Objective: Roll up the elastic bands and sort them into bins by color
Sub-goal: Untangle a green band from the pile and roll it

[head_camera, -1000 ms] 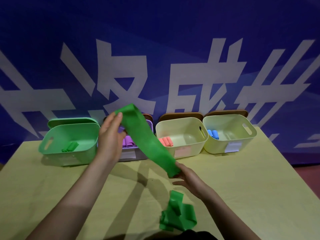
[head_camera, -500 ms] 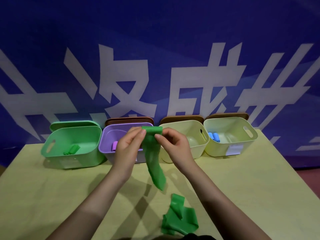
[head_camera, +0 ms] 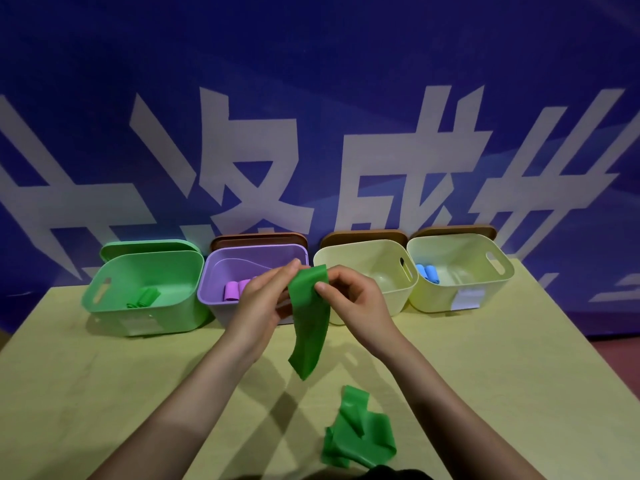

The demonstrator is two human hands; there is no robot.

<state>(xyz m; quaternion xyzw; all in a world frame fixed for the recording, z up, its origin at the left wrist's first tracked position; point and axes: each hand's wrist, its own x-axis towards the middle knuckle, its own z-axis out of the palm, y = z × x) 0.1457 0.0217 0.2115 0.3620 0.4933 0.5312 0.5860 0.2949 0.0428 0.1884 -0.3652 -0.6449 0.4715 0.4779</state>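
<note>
Green band (head_camera: 309, 317) hangs from my two hands over bench (head_camera: 104, 375), top edge pinched, tail dangling free above it. Thin, limp, light, stretchy; likely slightly tacky, so should roll without slipping. Best hold: both top corners, thumbs in front, roll edge down tight and even. Left hand (head_camera: 258, 303) grip clamped on left corner; right hand (head_camera: 353, 303) grip clamped on right corner. Second band (head_camera: 356, 434) crumpled on bench near me. Green bin (head_camera: 180, 306) far left holds green rolls; purple bin (head_camera: 214, 289) beside it.
</note>
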